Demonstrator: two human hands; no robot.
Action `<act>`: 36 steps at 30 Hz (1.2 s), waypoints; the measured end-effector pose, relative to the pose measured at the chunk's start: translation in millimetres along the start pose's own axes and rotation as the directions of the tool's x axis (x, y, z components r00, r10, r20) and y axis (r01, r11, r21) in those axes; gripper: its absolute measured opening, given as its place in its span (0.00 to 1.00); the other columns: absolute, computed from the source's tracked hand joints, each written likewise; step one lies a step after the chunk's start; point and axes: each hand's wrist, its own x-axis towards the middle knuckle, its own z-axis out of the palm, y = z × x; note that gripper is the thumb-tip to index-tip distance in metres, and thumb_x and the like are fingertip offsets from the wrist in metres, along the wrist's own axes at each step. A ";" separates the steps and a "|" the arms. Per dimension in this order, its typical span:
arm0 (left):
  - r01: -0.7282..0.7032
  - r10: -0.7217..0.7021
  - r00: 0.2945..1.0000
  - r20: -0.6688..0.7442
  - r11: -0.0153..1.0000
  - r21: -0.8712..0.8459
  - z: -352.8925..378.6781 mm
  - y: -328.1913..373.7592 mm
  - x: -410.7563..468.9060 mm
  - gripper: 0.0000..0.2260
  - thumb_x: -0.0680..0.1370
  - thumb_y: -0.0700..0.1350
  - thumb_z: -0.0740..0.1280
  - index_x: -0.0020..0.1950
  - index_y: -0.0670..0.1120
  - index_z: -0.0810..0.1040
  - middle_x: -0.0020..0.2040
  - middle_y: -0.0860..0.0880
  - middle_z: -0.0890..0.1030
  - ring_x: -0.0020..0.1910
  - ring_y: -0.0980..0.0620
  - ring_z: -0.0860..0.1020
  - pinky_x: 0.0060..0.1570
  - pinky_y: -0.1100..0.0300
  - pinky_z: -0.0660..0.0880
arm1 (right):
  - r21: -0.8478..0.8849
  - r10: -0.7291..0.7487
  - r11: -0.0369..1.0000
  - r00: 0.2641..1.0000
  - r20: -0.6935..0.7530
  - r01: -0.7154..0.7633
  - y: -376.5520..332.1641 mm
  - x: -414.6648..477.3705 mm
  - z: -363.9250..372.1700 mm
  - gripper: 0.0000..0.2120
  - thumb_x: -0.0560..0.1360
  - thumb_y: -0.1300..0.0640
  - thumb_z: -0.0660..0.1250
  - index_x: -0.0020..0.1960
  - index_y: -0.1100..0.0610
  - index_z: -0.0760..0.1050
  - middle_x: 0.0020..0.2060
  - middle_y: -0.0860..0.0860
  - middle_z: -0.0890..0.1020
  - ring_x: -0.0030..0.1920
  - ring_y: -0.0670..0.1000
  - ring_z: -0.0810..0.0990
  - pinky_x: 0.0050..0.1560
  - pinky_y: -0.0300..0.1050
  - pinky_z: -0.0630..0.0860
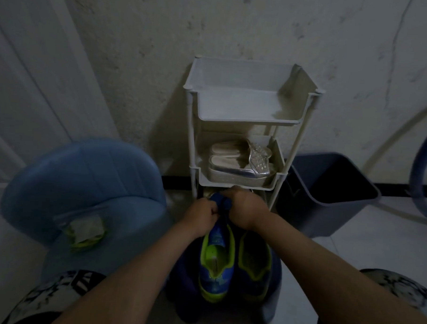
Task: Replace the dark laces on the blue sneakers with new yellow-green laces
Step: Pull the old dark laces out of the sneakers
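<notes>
Two blue sneakers with yellow-green lining stand side by side on a dark blue stool [185,271] between my knees, toes away from me. On the left sneaker [216,265], both hands work at the toe end. My left hand [201,219] and my right hand [244,209] have their fingers curled and pinch the dark lace [222,207] there. The right sneaker [254,266] lies untouched beside it. A clear packet with the yellow-green laces [84,232] rests on the light blue stool [84,180] at my left.
A white three-tier rack [249,109] stands against the wall ahead, with silver sandals [241,163] on its middle shelf. A dark bin [328,191] sits right of the rack. A white door fills the left side. A blue hoop leans at the far right.
</notes>
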 end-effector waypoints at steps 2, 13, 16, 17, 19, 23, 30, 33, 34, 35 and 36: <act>-0.011 0.011 1.000 0.007 1.000 0.000 -0.2 -0.9 0.6 0.06 0.76 0.38 0.65 0.40 0.42 0.79 0.44 0.40 0.82 0.45 0.43 0.80 0.37 0.59 0.69 | -0.006 -0.051 0.999 0.998 0.046 0.051 -5.1 -2.3 4.1 0.21 0.73 0.56 0.66 0.66 0.49 0.75 0.63 0.53 0.76 0.62 0.56 0.77 0.60 0.50 0.76; -0.010 0.010 1.000 0.003 0.999 -0.051 -1.3 -1.3 -0.7 0.04 0.76 0.41 0.68 0.50 0.45 0.78 0.42 0.49 0.78 0.43 0.50 0.77 0.38 0.62 0.67 | -0.057 0.172 0.982 0.974 -0.150 -0.183 -4.6 0.0 -0.9 0.12 0.76 0.51 0.63 0.53 0.56 0.78 0.53 0.55 0.81 0.53 0.57 0.81 0.47 0.46 0.74; -0.012 0.012 1.000 0.022 1.000 -0.010 -0.6 -2.3 1.0 0.04 0.77 0.44 0.68 0.47 0.43 0.78 0.44 0.45 0.80 0.45 0.46 0.79 0.41 0.57 0.72 | 0.032 0.260 0.965 0.929 -0.262 -0.261 1.5 2.3 -10.2 0.12 0.75 0.52 0.62 0.53 0.56 0.78 0.52 0.55 0.82 0.52 0.58 0.82 0.48 0.48 0.76; -0.010 0.010 1.000 0.021 1.000 0.005 -0.7 -2.4 1.2 0.05 0.77 0.44 0.68 0.46 0.43 0.78 0.45 0.44 0.80 0.46 0.46 0.79 0.42 0.57 0.73 | 0.042 0.280 0.959 0.921 -0.272 -0.280 3.3 2.7 -11.3 0.11 0.75 0.52 0.62 0.52 0.55 0.78 0.51 0.55 0.82 0.52 0.58 0.82 0.48 0.49 0.77; -0.018 0.018 1.000 0.010 1.000 0.023 -0.4 -2.6 1.5 0.05 0.77 0.45 0.68 0.44 0.45 0.77 0.45 0.46 0.78 0.45 0.47 0.78 0.42 0.57 0.72 | 0.038 0.301 0.953 0.918 -0.256 -0.302 5.0 2.0 -10.8 0.11 0.75 0.52 0.62 0.53 0.55 0.79 0.51 0.55 0.83 0.51 0.58 0.83 0.48 0.48 0.77; -0.046 0.045 0.999 0.013 0.996 0.077 -0.6 -0.6 1.5 0.05 0.78 0.45 0.68 0.46 0.43 0.78 0.48 0.46 0.75 0.46 0.48 0.76 0.45 0.57 0.72 | 0.024 0.181 0.983 0.967 -0.180 -0.180 5.2 -0.2 -6.6 0.16 0.74 0.52 0.65 0.61 0.53 0.77 0.58 0.54 0.77 0.56 0.58 0.80 0.52 0.49 0.76; -0.016 0.015 0.999 0.028 0.998 0.057 -4.7 -0.2 0.8 0.04 0.76 0.40 0.67 0.41 0.42 0.77 0.47 0.42 0.81 0.47 0.45 0.79 0.40 0.58 0.72 | -0.133 -0.029 0.990 0.997 0.075 0.039 -7.0 -1.4 8.5 0.18 0.76 0.52 0.63 0.66 0.51 0.74 0.64 0.55 0.74 0.61 0.58 0.77 0.55 0.49 0.74; 0.001 -0.002 1.000 0.020 1.000 0.017 -6.0 -0.9 0.2 0.04 0.75 0.42 0.69 0.43 0.42 0.81 0.44 0.45 0.82 0.44 0.48 0.80 0.36 0.61 0.68 | -0.183 -0.023 0.983 0.999 0.044 0.031 -8.2 -0.4 9.5 0.12 0.79 0.52 0.61 0.58 0.53 0.78 0.56 0.55 0.79 0.57 0.56 0.79 0.49 0.46 0.72; 0.010 -0.010 1.000 0.024 1.000 -0.004 -5.8 -1.5 0.5 0.04 0.75 0.43 0.70 0.41 0.43 0.80 0.41 0.46 0.81 0.42 0.49 0.79 0.33 0.61 0.67 | -0.173 -0.013 0.985 1.000 0.021 0.016 -7.8 -0.3 8.1 0.11 0.78 0.52 0.61 0.58 0.52 0.78 0.56 0.54 0.80 0.56 0.56 0.79 0.47 0.45 0.71; 0.023 -0.022 0.999 0.030 0.999 -0.024 -5.2 -2.6 1.4 0.06 0.75 0.44 0.71 0.39 0.45 0.78 0.38 0.48 0.80 0.39 0.51 0.78 0.31 0.61 0.66 | -0.146 0.009 0.989 1.000 -0.016 -0.011 -7.3 -0.2 6.5 0.11 0.78 0.51 0.62 0.57 0.50 0.79 0.56 0.53 0.81 0.56 0.55 0.80 0.47 0.45 0.72; 0.037 -0.036 0.999 0.037 0.998 -0.044 -4.5 -3.8 2.4 0.09 0.75 0.45 0.71 0.36 0.47 0.76 0.35 0.50 0.78 0.36 0.53 0.76 0.29 0.63 0.65 | -0.107 0.044 0.993 0.997 -0.064 -0.051 -6.3 0.2 4.3 0.11 0.77 0.51 0.62 0.57 0.49 0.80 0.56 0.53 0.81 0.55 0.55 0.80 0.47 0.44 0.72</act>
